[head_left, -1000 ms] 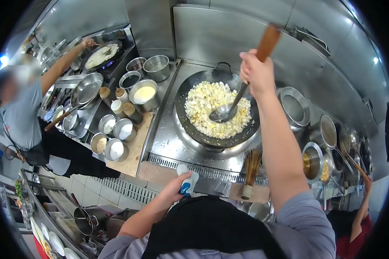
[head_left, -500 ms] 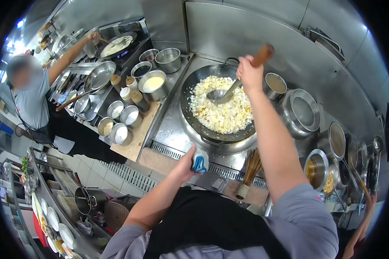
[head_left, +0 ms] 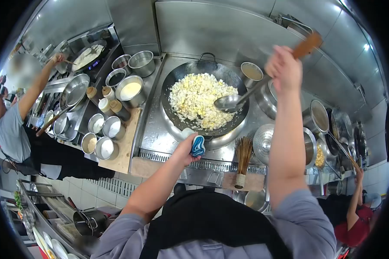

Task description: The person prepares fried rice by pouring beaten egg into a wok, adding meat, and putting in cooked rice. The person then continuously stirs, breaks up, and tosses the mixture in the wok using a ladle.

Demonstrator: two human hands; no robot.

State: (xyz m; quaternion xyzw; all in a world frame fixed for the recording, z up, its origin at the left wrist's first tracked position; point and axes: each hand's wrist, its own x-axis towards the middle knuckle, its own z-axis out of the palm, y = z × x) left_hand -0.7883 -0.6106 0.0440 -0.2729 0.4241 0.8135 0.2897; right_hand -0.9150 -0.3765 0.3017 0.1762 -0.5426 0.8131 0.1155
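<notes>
A black wok [head_left: 190, 69] on the stove holds a mound of what looks like fried rice with egg [head_left: 199, 99], pale with yellow bits. My right hand [head_left: 285, 69], slightly blurred, is closed around a ladle [head_left: 227, 103] near its wooden handle. The ladle's metal bowl rests low in the wok, at the right edge of the rice. At the wok's front rim, my left hand [head_left: 186, 151] grips a folded blue-and-white cloth [head_left: 198, 146]. The cloth is at the near wok handle, which is mostly hidden; whether it is gripped I cannot tell.
A bamboo wok brush [head_left: 243, 159] lies on the stove's front ledge beside a perforated strainer [head_left: 263, 140]. Metal pots, squeeze bottles [head_left: 104, 105] and a pot of yellow liquid [head_left: 131, 90] stand left. A co-worker [head_left: 13, 134] reaches over another pan; another person [head_left: 354, 216] is at right.
My right hand has moved right, drawing the ladle's bowl to the right side of the wok. My left hand with the cloth has come up against the wok's front rim. The view has shifted.
</notes>
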